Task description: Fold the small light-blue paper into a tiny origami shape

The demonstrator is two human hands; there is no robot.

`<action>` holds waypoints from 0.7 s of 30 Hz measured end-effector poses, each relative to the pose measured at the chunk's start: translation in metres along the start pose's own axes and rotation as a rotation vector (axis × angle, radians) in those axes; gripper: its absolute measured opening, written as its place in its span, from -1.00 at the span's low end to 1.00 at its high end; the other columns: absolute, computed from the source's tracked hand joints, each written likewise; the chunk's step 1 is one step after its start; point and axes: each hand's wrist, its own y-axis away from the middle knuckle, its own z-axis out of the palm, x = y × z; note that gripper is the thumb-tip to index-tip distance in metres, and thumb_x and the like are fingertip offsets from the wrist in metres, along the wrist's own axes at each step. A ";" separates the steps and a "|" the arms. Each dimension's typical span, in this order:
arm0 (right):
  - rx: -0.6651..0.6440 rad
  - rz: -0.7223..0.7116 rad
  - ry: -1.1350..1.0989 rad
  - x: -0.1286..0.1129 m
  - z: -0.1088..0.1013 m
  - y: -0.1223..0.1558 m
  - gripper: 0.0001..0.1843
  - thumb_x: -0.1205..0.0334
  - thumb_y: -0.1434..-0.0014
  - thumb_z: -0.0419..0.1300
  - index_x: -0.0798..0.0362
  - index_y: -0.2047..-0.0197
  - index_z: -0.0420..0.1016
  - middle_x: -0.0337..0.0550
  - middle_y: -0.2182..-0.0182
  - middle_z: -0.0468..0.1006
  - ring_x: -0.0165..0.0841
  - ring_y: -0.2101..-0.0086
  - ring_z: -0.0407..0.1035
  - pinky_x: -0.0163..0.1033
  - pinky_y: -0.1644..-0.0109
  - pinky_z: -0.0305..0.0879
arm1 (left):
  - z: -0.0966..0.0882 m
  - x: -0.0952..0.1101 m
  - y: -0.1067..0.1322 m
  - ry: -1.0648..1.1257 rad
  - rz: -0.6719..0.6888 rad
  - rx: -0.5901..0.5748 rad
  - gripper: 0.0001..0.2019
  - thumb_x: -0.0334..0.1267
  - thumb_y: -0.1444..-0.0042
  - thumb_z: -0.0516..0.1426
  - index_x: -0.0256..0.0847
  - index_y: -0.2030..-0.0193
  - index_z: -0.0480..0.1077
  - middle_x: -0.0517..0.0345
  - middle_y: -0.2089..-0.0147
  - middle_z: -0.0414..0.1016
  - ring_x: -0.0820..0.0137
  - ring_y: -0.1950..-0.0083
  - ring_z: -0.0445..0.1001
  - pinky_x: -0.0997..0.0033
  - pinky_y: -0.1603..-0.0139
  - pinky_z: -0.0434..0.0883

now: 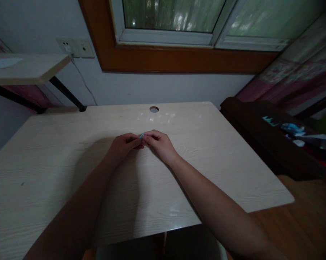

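My left hand [124, 144] and my right hand [160, 144] meet over the middle of a pale wooden desk [57, 159]. Both have their fingers curled and pinched together. Between the fingertips a small light-blue object [142, 135] sticks out; it is too small to name. Both hands seem to pinch it, knuckles up, resting on or just above the desktop.
A round cable hole [154, 109] lies near the desk's far edge. A wall socket [75, 47] with a cord hangs at the back left, above a shelf [25, 68]. A window [179, 21] is behind. Dark furniture [271, 144] with small items stands right.
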 end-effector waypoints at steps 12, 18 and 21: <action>0.002 0.000 0.027 -0.006 0.002 0.003 -0.77 0.08 -0.01 0.37 0.06 0.34 0.60 -0.20 0.47 0.57 -0.41 0.43 0.40 -0.23 0.26 0.32 | -0.001 0.004 0.001 -0.079 -0.013 -0.005 -0.71 -0.02 -0.07 0.26 -0.23 0.27 0.57 0.06 0.28 0.66 0.33 0.24 0.60 0.38 0.14 0.48; 0.031 -0.005 0.038 -0.006 0.003 0.003 -0.79 0.10 0.00 0.37 0.06 0.37 0.58 -0.21 0.47 0.56 -0.40 0.43 0.41 -0.24 0.28 0.32 | 0.001 0.010 0.003 -0.119 -0.020 0.006 -0.74 -0.06 -0.06 0.27 -0.25 0.31 0.56 0.06 0.32 0.65 0.34 0.27 0.59 0.39 0.16 0.48; 0.049 -0.039 0.105 -0.007 0.002 0.004 -0.81 0.10 -0.03 0.36 0.05 0.38 0.59 -0.21 0.46 0.54 -0.39 0.42 0.39 -0.24 0.28 0.31 | 0.002 0.010 0.003 -0.107 -0.020 -0.001 -0.75 -0.07 -0.06 0.27 -0.24 0.32 0.56 0.06 0.32 0.65 0.34 0.27 0.59 0.39 0.16 0.48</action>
